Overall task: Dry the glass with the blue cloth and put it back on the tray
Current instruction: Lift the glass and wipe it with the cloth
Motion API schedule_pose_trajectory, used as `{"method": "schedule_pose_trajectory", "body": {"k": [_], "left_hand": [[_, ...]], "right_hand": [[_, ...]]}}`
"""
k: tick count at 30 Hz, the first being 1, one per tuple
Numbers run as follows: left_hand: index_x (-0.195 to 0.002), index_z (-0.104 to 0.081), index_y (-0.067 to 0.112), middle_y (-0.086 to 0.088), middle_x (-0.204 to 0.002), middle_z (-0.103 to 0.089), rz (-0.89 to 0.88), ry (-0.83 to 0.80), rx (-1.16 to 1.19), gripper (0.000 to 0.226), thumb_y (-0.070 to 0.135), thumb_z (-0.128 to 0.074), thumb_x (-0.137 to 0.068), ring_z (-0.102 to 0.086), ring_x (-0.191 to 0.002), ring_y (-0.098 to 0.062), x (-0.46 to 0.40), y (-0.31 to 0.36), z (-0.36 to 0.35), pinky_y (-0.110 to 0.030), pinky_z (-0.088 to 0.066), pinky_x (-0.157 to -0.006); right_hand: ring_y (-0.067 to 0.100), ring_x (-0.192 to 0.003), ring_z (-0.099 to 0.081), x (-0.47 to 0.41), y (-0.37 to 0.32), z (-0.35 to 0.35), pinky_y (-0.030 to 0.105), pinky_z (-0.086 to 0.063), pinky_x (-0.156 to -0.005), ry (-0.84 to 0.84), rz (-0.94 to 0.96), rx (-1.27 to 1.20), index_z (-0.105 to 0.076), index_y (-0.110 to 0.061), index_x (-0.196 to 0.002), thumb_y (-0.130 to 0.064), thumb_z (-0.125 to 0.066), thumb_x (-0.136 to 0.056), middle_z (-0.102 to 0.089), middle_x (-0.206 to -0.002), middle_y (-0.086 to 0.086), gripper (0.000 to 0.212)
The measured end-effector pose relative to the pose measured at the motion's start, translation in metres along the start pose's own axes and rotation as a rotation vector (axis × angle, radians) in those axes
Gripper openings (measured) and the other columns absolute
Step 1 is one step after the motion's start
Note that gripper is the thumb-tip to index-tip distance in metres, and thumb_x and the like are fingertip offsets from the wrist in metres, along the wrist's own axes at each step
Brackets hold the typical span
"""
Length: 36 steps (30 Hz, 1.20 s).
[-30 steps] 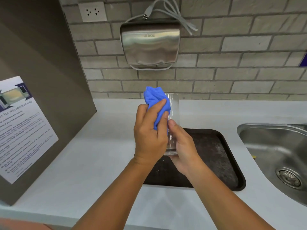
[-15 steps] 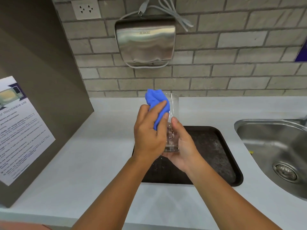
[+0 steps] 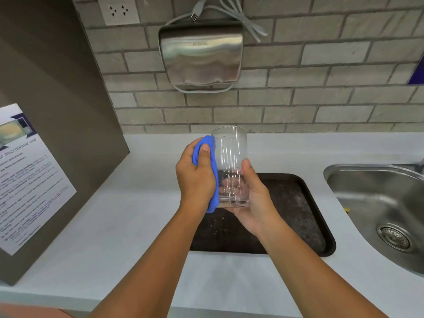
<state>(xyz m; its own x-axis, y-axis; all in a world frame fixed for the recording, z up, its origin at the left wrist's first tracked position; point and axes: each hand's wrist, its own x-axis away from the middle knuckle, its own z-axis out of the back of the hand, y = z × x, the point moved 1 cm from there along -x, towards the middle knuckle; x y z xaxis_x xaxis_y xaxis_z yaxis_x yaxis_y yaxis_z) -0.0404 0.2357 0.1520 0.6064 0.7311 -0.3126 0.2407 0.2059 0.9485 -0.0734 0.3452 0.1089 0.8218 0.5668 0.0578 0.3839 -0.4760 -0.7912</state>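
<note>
A clear drinking glass (image 3: 230, 157) is held upright above the dark tray (image 3: 305, 216). My right hand (image 3: 254, 203) cups its base and lower side from the right. My left hand (image 3: 195, 177) grips the blue cloth (image 3: 212, 180) and presses it flat against the glass's left outer wall. The cloth runs from near the rim down past the base. The tray lies on the white counter below my hands, partly hidden by them.
A steel sink (image 3: 385, 212) with a drain is set into the counter at the right. A brown cabinet side (image 3: 57, 125) with a microwave notice (image 3: 25, 177) stands at the left. A steel hand dryer (image 3: 202, 56) hangs on the brick wall behind.
The cloth was bunched at the glass's rim under my left fingers; now it has slid down along the left outer wall. The glass stands fully in view and more upright.
</note>
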Motion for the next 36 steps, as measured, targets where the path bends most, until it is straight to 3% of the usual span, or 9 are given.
{"method": "schedule_pose_trajectory", "body": {"k": [3,9,18,20,24,26,29,33,36], "left_hand": [[-0.126,-0.060,0.018,0.001,-0.119,-0.064,-0.083,0.027,-0.038,0.030,0.026,-0.050,-0.099,-0.062,-0.105,-0.008,0.000,-0.003,0.001,-0.019,-0.052,-0.091],[-0.127,-0.059,0.015,0.005,-0.112,-0.055,-0.260,0.029,-0.105,0.030,0.021,-0.051,-0.099,-0.051,-0.097,0.020,0.006,-0.003,-0.003,-0.002,-0.041,-0.084],[-0.119,-0.065,0.003,-0.004,-0.092,-0.048,-0.795,-0.058,-0.258,0.030,0.005,-0.061,-0.089,-0.048,-0.081,-0.006,0.012,0.008,0.001,-0.012,-0.044,-0.077],[-0.121,-0.064,0.013,-0.003,-0.096,-0.053,-0.674,-0.040,-0.192,0.029,0.012,-0.059,-0.093,-0.054,-0.085,-0.004,0.006,0.008,0.005,-0.010,-0.045,-0.078],[-0.114,-0.067,0.020,0.003,-0.106,-0.069,0.011,-0.091,-0.022,0.022,0.021,-0.051,-0.099,-0.066,-0.100,-0.013,-0.008,-0.006,0.010,-0.016,-0.053,-0.081],[-0.107,-0.068,0.025,0.002,-0.103,-0.071,0.109,-0.098,-0.024,0.020,0.022,-0.050,-0.099,-0.068,-0.092,-0.011,-0.008,-0.010,0.011,-0.018,-0.056,-0.074],[-0.121,-0.064,0.019,0.002,-0.112,-0.066,-0.070,-0.048,-0.063,0.026,0.022,-0.050,-0.099,-0.064,-0.102,-0.008,0.000,-0.004,0.012,-0.026,-0.055,-0.089],[-0.121,-0.064,0.010,-0.004,-0.098,-0.057,-0.671,-0.068,-0.178,0.029,0.014,-0.059,-0.093,-0.055,-0.090,-0.001,0.013,0.012,0.007,-0.009,-0.043,-0.082],[-0.120,-0.064,0.014,0.001,-0.102,-0.061,-0.448,-0.022,-0.115,0.026,0.018,-0.056,-0.096,-0.060,-0.096,-0.001,0.006,0.018,0.007,-0.006,-0.044,-0.081]], "right_hand": [[0.039,-0.099,-0.072,0.002,-0.001,-0.004,0.053,-0.060,-0.082,0.117,0.045,0.124,-0.060,-0.007,-0.123,-0.061,-0.067,-0.070,-0.071,-0.116,0.024,0.077],[0.030,-0.095,-0.075,0.005,0.006,-0.015,0.054,-0.057,-0.091,0.186,0.153,0.342,-0.070,-0.018,-0.107,-0.066,-0.076,-0.050,-0.076,-0.105,0.010,0.075],[0.032,-0.092,-0.073,0.006,0.000,-0.013,0.045,-0.061,-0.074,0.052,0.114,0.183,-0.070,-0.019,-0.117,-0.055,-0.080,-0.064,-0.075,-0.107,0.012,0.065],[0.029,-0.086,-0.073,0.007,-0.001,-0.013,0.046,-0.060,-0.073,-0.030,0.069,0.106,-0.070,-0.017,-0.116,-0.050,-0.080,-0.068,-0.073,-0.103,0.013,0.059],[0.027,-0.084,-0.073,0.007,-0.004,-0.012,0.047,-0.059,-0.076,-0.119,0.018,0.016,-0.071,-0.018,-0.110,-0.052,-0.078,-0.067,-0.073,-0.094,0.009,0.055],[0.028,-0.088,-0.073,0.007,-0.004,-0.012,0.050,-0.058,-0.081,-0.138,-0.012,0.012,-0.075,-0.018,-0.107,-0.054,-0.075,-0.069,-0.074,-0.094,0.008,0.053],[0.030,-0.094,-0.072,0.007,-0.002,-0.010,0.052,-0.057,-0.083,-0.124,-0.055,-0.018,-0.074,-0.015,-0.111,-0.053,-0.072,-0.074,-0.074,-0.103,0.012,0.053],[0.030,-0.091,-0.073,0.007,-0.001,-0.010,0.048,-0.058,-0.075,-0.147,-0.086,-0.046,-0.073,-0.014,-0.114,-0.054,-0.076,-0.071,-0.074,-0.107,0.013,0.059],[0.032,-0.091,-0.072,0.006,-0.004,-0.012,0.051,-0.058,-0.078,-0.199,-0.082,-0.080,-0.073,-0.013,-0.112,-0.055,-0.081,-0.066,-0.073,-0.103,0.014,0.063]]}}
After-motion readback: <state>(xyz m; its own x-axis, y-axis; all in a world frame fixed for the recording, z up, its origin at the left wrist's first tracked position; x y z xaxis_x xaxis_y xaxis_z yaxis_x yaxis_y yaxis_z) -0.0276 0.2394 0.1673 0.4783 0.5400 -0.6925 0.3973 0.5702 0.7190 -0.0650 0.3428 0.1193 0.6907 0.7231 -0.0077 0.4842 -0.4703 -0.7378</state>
